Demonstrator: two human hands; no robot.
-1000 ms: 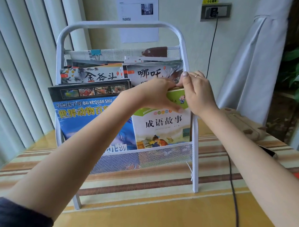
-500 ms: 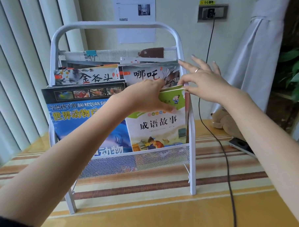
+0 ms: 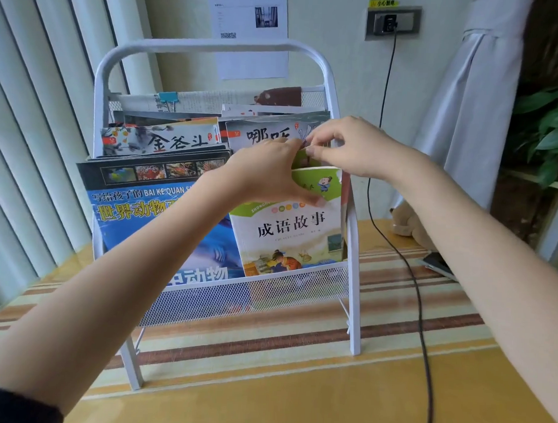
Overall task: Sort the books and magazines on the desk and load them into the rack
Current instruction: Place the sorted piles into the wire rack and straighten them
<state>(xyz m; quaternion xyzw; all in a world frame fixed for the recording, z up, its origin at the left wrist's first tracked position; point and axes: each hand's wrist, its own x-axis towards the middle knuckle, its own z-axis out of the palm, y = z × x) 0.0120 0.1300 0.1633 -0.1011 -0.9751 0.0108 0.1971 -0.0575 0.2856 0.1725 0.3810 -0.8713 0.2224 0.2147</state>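
A white metal rack [image 3: 214, 45] stands on the desk with books in its tiers. In the front tier a blue animal book [image 3: 149, 218] leans beside a green and white story book [image 3: 289, 231]. My left hand [image 3: 266, 172] grips the top edge of the story book, thumb on its cover. My right hand [image 3: 347, 147] pinches the top of a book standing just behind it, a green strip of which shows. Behind them stand two picture books [image 3: 178, 139] and a clipped newspaper [image 3: 193, 100] at the back.
A black cable [image 3: 406, 258] runs from the wall socket [image 3: 393, 23] down across the striped yellow desk [image 3: 295, 394]. A phone [image 3: 437, 263] and a plush toy [image 3: 405, 221] lie at the right behind the rack. Blinds hang at the left, a curtain and plant at the right.
My right hand, spread open beside the rack half a second ago, has come back and pinched the book behind the story book. My left hand stays on the story book's top.
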